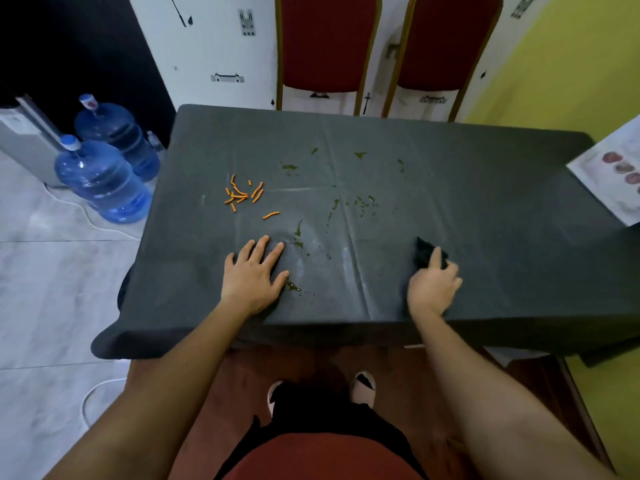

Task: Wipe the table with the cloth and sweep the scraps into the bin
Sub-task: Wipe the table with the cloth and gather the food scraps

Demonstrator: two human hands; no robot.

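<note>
The person's right hand (433, 284), at the lower right of the dark surface (450, 188), had its grip closed on a dark cloth (424, 252), with the fingers pressing it down onto the cover. The left hand (254, 271) lay flat and released at the lower centre, fingers spread, holding nothing and seemingly pinning the loose cover.

Done well, the wipe would likely run from the cloth's place leftward through the green smears (332, 209) in the middle of the frame, with steady pressure and the flat hand keeping the cover from bunching. The orange scraps (242, 195), left of centre, were dry sticks; gathering them toward one edge before wetting them with the smears would probably keep them from sticking. No bin was visible, so where to sweep them could not be told.

By count: one cloth, roughly a dozen orange scraps with one lying apart nearer the left hand, several patches of green smears, two water bottles (104, 178) at the left, two red chairs (327, 43) at the top.
</note>
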